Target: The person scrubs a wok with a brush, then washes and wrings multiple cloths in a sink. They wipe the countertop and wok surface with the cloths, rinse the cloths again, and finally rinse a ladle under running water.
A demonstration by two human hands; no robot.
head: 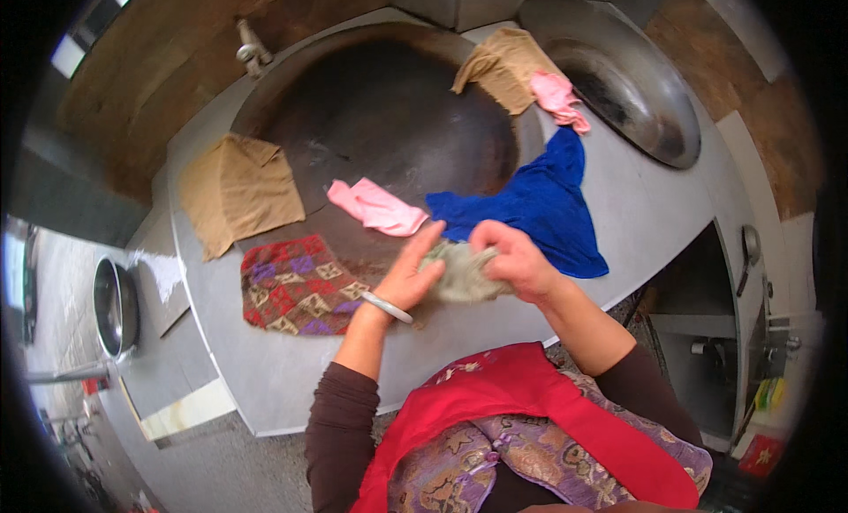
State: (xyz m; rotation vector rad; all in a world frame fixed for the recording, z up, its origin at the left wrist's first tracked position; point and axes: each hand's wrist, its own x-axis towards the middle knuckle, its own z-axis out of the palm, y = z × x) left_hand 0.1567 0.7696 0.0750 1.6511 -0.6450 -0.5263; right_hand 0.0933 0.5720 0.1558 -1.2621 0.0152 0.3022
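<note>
A pale green cloth [464,272] is bunched up between my two hands, above the near edge of the counter. My left hand [412,268] grips its left side, with a light bangle on the wrist. On the other side my right hand [515,258] pinches the cloth in curled fingers. Just beyond them a blue cloth [543,208] hangs over the rim of a large built-in wok [397,115]. A folded pink cloth [379,208] lies on the near side of the wok. To the left is a patterned red and brown cloth [298,284].
Tan cloths drape the rim at left [242,188] and at far right [507,63], the latter beside a second pink cloth [558,97]. A large metal lid [616,82] leans at the back right. A faucet [253,49] stands behind the wok. A metal basin [116,306] is at far left.
</note>
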